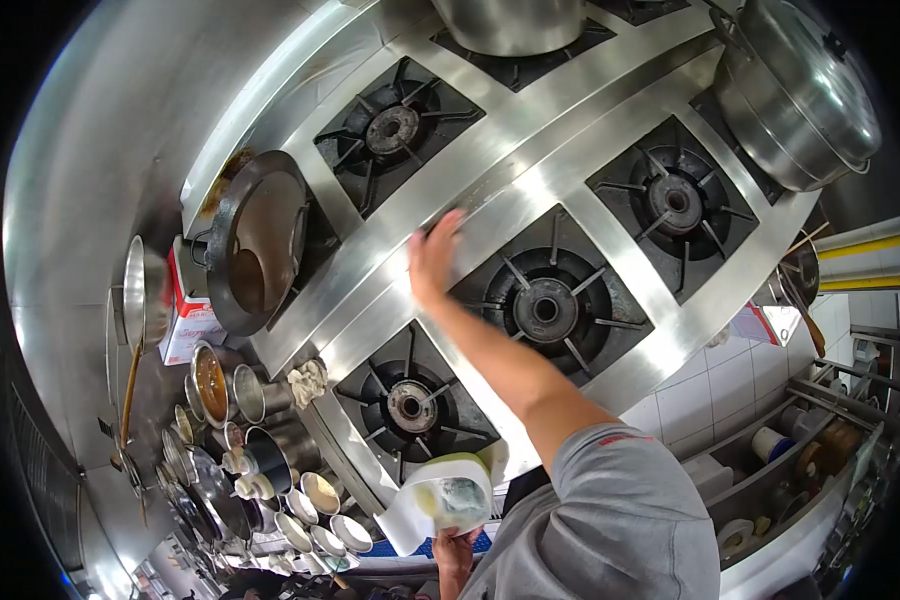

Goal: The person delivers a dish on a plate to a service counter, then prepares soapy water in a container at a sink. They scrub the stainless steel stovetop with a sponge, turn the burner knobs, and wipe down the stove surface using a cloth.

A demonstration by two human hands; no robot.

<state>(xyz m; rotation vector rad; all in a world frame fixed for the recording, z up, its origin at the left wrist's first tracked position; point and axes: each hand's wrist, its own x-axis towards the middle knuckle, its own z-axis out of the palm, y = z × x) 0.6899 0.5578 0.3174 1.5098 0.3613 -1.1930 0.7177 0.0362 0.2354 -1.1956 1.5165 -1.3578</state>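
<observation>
My right hand (pixel 436 258) reaches out over the steel ledge of the stove (pixel 530 190), fingers stretched and slightly blurred, with no object visible in it. Its arm passes between a front burner (pixel 545 308) and the front-left burner (pixel 410 405). Low in the view, my left hand (pixel 455 548) grips a white plastic container (pixel 407 520) from below. Inside that container are a greenish pad (pixel 463 497) and something pale yellow; the contents are partly unclear. Some of the left fingers are hidden by the container.
A large wok (pixel 260 245) leans at the stove's left end, beside a crumpled cloth (pixel 308 383). Big metal pots (pixel 795 110) stand at the upper right and top. Several bowls (pixel 320 493) and pans crowd the lower left. Shelving (pixel 770 450) holds containers at right.
</observation>
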